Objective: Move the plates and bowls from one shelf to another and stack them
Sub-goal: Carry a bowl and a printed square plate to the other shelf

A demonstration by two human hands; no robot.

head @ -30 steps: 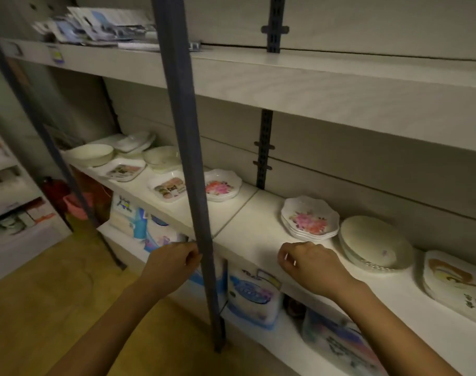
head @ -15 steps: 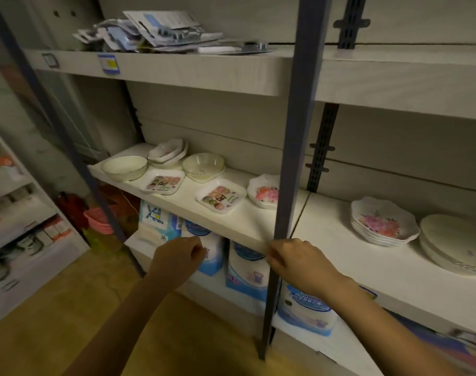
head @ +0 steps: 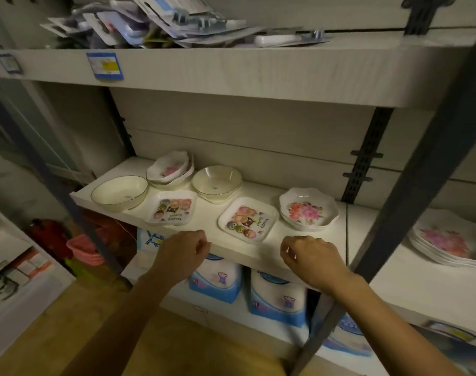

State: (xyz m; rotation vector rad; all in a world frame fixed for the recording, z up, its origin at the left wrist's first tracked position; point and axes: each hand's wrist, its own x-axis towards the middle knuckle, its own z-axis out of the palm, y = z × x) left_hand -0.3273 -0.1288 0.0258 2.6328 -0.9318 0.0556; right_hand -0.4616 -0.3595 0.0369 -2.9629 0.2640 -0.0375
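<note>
On the left shelf (head: 209, 213) stand a cream bowl (head: 119, 190), a tilted stack of flowered dishes (head: 169, 169), a second cream bowl stack (head: 217, 183), two square cartoon plates (head: 173, 208) (head: 248, 220) and a flowered scalloped plate stack (head: 308, 213). A taller flowered plate stack (head: 448, 240) sits on the right shelf. My left hand (head: 181, 253) and my right hand (head: 310, 257) hover at the shelf's front edge, fingers loosely curled, holding nothing. The nearer square plate lies between them, just beyond.
A dark steel upright (head: 410, 191) slants down between the two shelves at right. The top shelf (head: 231, 66) carries packaged goods. Blue-and-white packs (head: 217, 278) fill the shelf below. A pink basket (head: 85, 249) sits low at left.
The view has swung left, bringing the left shelf's dishes to the centre. Both hands have moved left along the shelf edge, past the upright, still holding nothing.
</note>
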